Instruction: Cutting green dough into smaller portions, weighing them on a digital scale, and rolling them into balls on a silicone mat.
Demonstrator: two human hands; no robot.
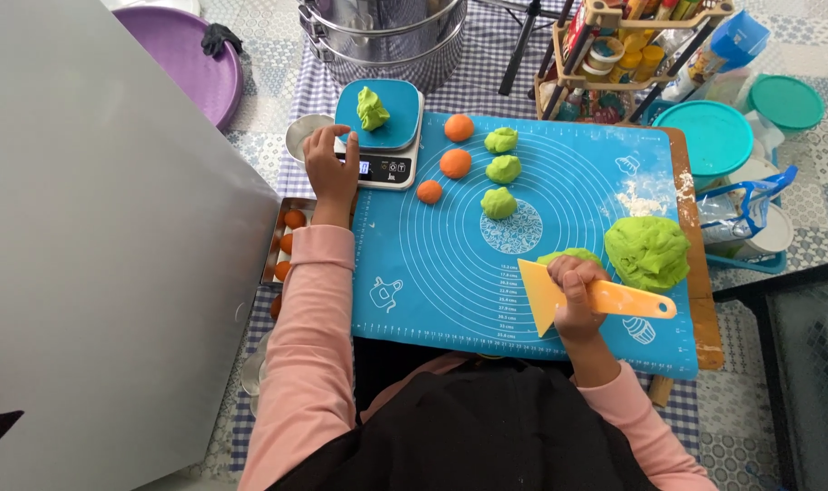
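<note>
Overhead, from the head view: a person in pink sleeves is leaning over a blue baking mat [450, 273] spread on the bench.

Left hand [330, 168] is resting at the front left corner of a small kitchen scale [382, 166], fingers loosely curled and grasping nothing, fingertips touching the scale's edge beside its display. A lump of green dough [371, 108] is sitting on the scale's blue platform.

Right hand [573, 295] is clenching around the handle of a yellow dough scraper [605, 298], blade pointing left and lying flat over the mat. A small green piece [568, 255] is peeking out just behind the knuckles, touching the hand. A big green dough mass [648, 251] is lying just beside it on the right, near a dusting of flour [641, 200].

Across the middle of the mat, three orange balls [454, 163] are lining up in a slanted row, with three green balls [502, 169] in a row just beside them, each apart from the next.

Left of the mat, a metal tray [278, 238] is holding more orange balls, half hidden under the left sleeve. A steel pot [387, 41] is standing behind the scale.
</note>
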